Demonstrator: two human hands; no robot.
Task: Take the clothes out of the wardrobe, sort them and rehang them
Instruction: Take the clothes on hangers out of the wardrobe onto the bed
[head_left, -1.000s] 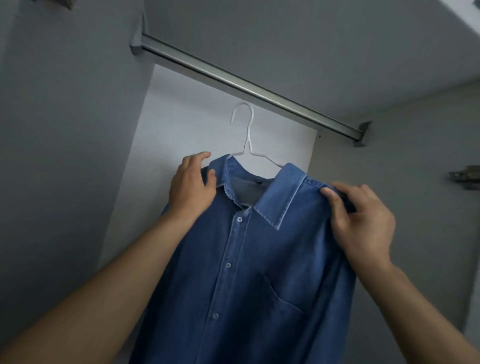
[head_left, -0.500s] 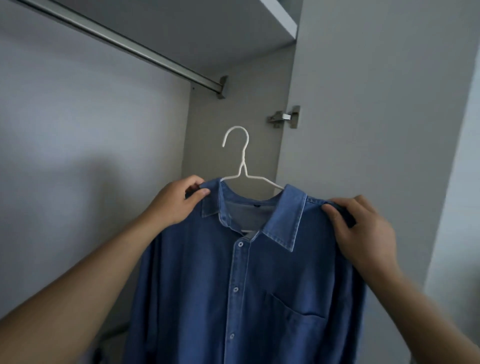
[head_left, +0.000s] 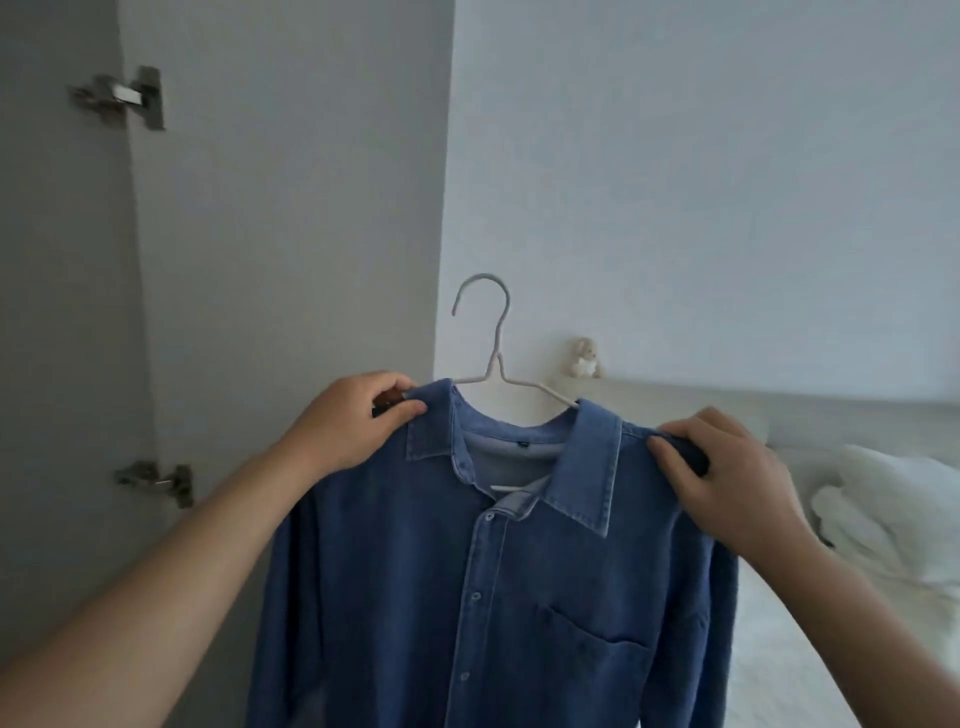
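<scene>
Blue denim shirt (head_left: 519, 597) with buttons and a chest pocket, held up in the air on a thin white wire hanger (head_left: 493, 364). Hook free, on no rail. Shirt well out in front of the open grey wardrobe door (head_left: 285, 208) and next to the white bed (head_left: 779, 675), not inside the wardrobe.

Left hand (head_left: 353, 421) curled over the left shoulder of the shirt, fingers pinching cloth close to the collar. Right hand (head_left: 727, 478) curled over the right shoulder, thumb on the front, fingers wrapped over the top. Both gripping tight, probably cloth and hanger arm together, though hanger arms hidden under the denim. One hand at each end likely to keep the shirt flat and level, so no sliding off the hanger and no dragging.

Two silver metal hinges (head_left: 122, 98) on the door edge at the left. Plain pale wall (head_left: 675, 182) behind. Small cream soft toy (head_left: 584, 358) sitting on top of the pale headboard (head_left: 831, 410). White pillows (head_left: 883, 519) piled at the right. Bed a likely spot for laying the shirt down to sort.
</scene>
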